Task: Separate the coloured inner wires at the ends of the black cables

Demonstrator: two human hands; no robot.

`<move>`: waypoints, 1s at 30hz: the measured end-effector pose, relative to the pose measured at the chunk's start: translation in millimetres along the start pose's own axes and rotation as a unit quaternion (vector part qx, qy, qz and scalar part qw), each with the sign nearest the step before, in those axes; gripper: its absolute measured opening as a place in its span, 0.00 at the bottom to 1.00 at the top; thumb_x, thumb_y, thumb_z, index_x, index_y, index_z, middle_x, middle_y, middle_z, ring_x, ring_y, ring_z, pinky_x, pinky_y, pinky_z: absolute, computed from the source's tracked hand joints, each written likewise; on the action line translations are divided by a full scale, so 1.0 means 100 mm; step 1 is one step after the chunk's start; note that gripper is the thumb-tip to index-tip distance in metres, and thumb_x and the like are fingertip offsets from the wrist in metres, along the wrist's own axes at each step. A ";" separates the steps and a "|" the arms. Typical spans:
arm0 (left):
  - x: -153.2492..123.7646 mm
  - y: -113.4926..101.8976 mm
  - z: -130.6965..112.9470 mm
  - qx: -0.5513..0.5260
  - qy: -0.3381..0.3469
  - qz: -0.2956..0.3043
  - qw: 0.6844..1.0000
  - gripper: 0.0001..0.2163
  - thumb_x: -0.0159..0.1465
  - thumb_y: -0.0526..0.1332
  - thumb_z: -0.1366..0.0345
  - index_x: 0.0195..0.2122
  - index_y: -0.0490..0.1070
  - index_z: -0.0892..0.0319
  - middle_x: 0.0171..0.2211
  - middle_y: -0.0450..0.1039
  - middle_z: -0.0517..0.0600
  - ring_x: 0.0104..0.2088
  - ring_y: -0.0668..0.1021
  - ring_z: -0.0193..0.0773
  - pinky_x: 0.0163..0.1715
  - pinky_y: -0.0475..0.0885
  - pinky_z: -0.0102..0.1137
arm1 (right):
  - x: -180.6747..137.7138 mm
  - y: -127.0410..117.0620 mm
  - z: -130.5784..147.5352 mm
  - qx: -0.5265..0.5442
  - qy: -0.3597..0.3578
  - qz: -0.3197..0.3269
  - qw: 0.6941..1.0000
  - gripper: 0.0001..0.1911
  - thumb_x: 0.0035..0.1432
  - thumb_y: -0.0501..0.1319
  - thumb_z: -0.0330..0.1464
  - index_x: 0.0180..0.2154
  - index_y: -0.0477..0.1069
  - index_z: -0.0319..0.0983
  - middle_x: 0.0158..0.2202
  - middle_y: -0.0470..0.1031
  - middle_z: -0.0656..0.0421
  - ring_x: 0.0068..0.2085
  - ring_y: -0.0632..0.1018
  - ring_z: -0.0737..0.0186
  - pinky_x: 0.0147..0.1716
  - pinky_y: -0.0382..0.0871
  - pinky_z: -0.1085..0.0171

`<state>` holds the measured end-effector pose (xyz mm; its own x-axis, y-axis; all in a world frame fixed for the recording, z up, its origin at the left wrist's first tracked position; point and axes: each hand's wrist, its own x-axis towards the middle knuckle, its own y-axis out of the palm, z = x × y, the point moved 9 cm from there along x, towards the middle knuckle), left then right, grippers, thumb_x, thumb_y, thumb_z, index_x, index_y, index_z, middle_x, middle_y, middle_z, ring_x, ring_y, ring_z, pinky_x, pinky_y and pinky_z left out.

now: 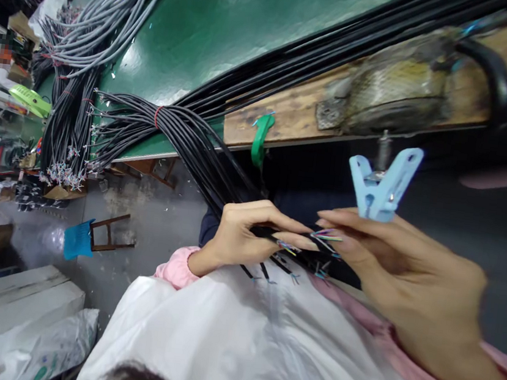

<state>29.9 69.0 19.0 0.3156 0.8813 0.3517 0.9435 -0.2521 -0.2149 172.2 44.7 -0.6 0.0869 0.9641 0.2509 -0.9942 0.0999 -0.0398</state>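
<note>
Below the wooden edge of the green surface, both hands meet over a white plastic sheet that covers the lap. The left hand has its fingers closed in a pinch around a single black cable, close to its stripped end. The right hand meets it from the other side, its fingers pinching the thin coloured wires that fan out of that end. The cable belongs to a thick bundle of black cables, tied with a red band, which spills over the surface's edge and runs down to the hands. More loose cable ends hang just beneath the fingers, near the sheet.

A light blue clip hangs from the edge just above the right hand, and a green clip sits on the edge further along. Between the edge and the hands the space is narrow and dark. Off to the side the grey floor opens wider, with a small stool carrying a blue seat standing well apart.

Grey cable bundles lie across the far end of the surface. The right wrist is cut off by the frame, motion blurs the right hand, and the wire colours are too fine to sort out. Pink sleeves show at both wrists.
</note>
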 end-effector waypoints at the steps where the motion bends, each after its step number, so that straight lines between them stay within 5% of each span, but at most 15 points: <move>1: 0.00 0.00 -0.04 0.010 0.024 0.000 1.000 0.11 0.60 0.69 0.60 0.30 0.79 0.65 0.24 0.76 0.49 0.22 0.73 0.25 0.22 0.66 0.19 | 0.00 0.01 0.01 0.002 -0.014 0.002 1.000 0.05 0.62 0.63 0.36 0.38 0.79 0.48 0.37 0.79 0.57 0.32 0.79 0.63 0.27 0.74 0.66; 6: -0.04 0.04 -0.08 0.076 0.062 0.019 0.995 0.07 0.63 0.64 0.67 0.31 0.79 0.65 0.26 0.77 0.49 0.23 0.73 0.24 0.23 0.65 0.20 | 0.04 0.01 0.04 0.000 -0.021 0.025 0.999 0.09 0.63 0.62 0.40 0.34 0.79 0.46 0.33 0.78 0.56 0.30 0.78 0.64 0.24 0.73 0.66; 17: -0.05 0.17 0.12 0.039 -0.036 0.095 0.994 0.12 0.64 0.64 0.59 0.34 0.77 0.65 0.28 0.76 0.51 0.27 0.76 0.28 0.29 0.71 0.22 | 0.10 -0.01 0.09 0.014 -0.010 0.052 0.999 0.10 0.64 0.62 0.40 0.31 0.74 0.45 0.27 0.76 0.58 0.25 0.76 0.65 0.22 0.70 0.66; 22: -0.05 0.22 0.08 0.029 -0.076 0.127 0.989 0.21 0.67 0.58 0.50 0.44 0.73 0.69 0.32 0.76 0.51 0.30 0.78 0.29 0.33 0.74 0.23 | 0.04 0.00 -0.10 0.070 0.071 0.047 0.994 0.13 0.59 0.65 0.48 0.31 0.76 0.46 0.30 0.76 0.57 0.29 0.78 0.63 0.26 0.73 0.65; 26: -0.10 0.32 -0.01 0.115 -0.008 0.214 0.970 0.16 0.69 0.53 0.63 0.52 0.72 0.66 0.41 0.74 0.55 0.41 0.78 0.35 0.41 0.74 0.27 | -0.03 0.05 -0.22 0.107 0.113 0.026 0.987 0.17 0.55 0.67 0.51 0.30 0.76 0.45 0.29 0.76 0.58 0.29 0.78 0.64 0.26 0.73 0.66; 30: -0.25 0.39 0.09 0.128 0.018 0.273 0.953 0.18 0.61 0.60 0.73 0.53 0.72 0.65 0.43 0.70 0.55 0.40 0.75 0.36 0.39 0.74 0.28 | 0.01 0.05 0.03 0.031 -0.001 0.032 0.999 0.08 0.63 0.63 0.39 0.32 0.72 0.44 0.28 0.74 0.58 0.27 0.76 0.65 0.24 0.70 0.66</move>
<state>58.2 40.4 -6.4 0.7604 0.6312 0.1529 0.5829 -0.5594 -0.5893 167.0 45.3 1.9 0.0224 0.9676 0.2516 -0.9997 0.0222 0.0035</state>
